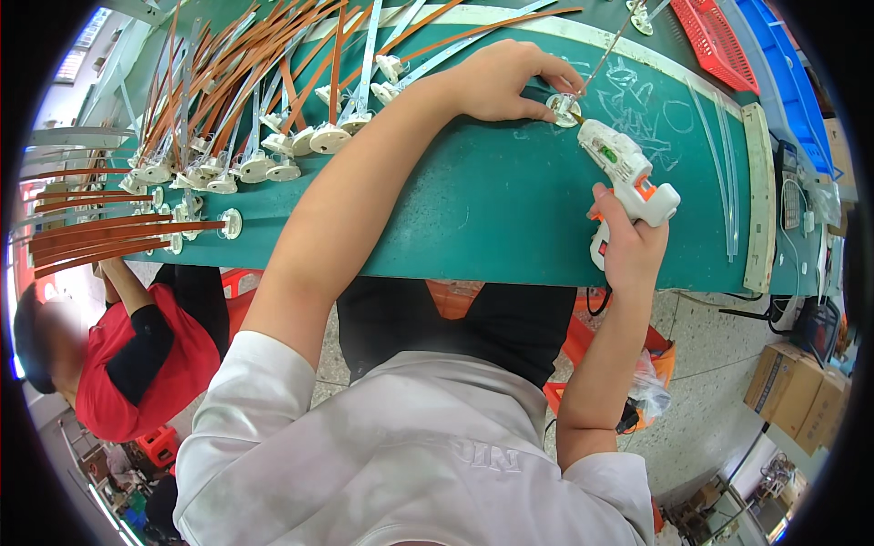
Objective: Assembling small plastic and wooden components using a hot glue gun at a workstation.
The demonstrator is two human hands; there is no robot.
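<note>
My right hand (632,247) is wrapped round the handle of a white hot glue gun (621,156) with orange parts. Its nozzle points up and left, close to a small round white part (566,113) on the green table. My left hand (503,80) reaches across and pinches that part between thumb and fingers. From it a thin strip (604,60) rises toward the upper right, seen nearly edge-on. Whether the nozzle touches the part is too small to tell.
Many round white bases (330,138) with long brown and pale strips (238,68) crowd the table's left side. Clear glue sticks (726,177) lie at the right, beyond which are a red basket (715,41) and blue tray (787,82). A co-worker (150,359) sits at lower left.
</note>
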